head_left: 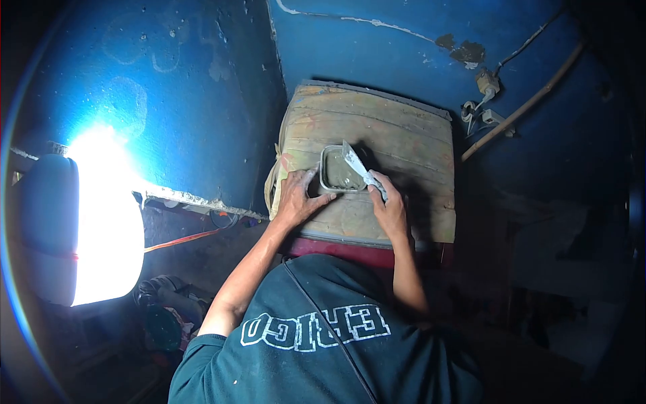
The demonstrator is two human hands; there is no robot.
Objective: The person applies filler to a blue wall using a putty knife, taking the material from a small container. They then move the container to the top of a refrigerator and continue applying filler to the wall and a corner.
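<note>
A small clear plastic container [322, 176] with rounded corners sits on the cloth-covered top, holding wet grey paste [335, 170]. My left hand [299, 196] grips its near left corner, fingers along the left side and thumb along the near edge. In my right hand [390, 210] is a putty knife [356, 163], its handle pinched between thumb and fingers. The knife's paste-smeared blade slants over the right part of the container, tip toward the far rim. Grey residue coats the knife's handle.
A creased tan cover [410, 135] spreads over the work surface. Blue walls [350, 40] meet behind it. A large bright lamp-lit white jug [54, 229] stands left. At right are a wooden stick [525, 104] and wall sockets [488, 84] with wires.
</note>
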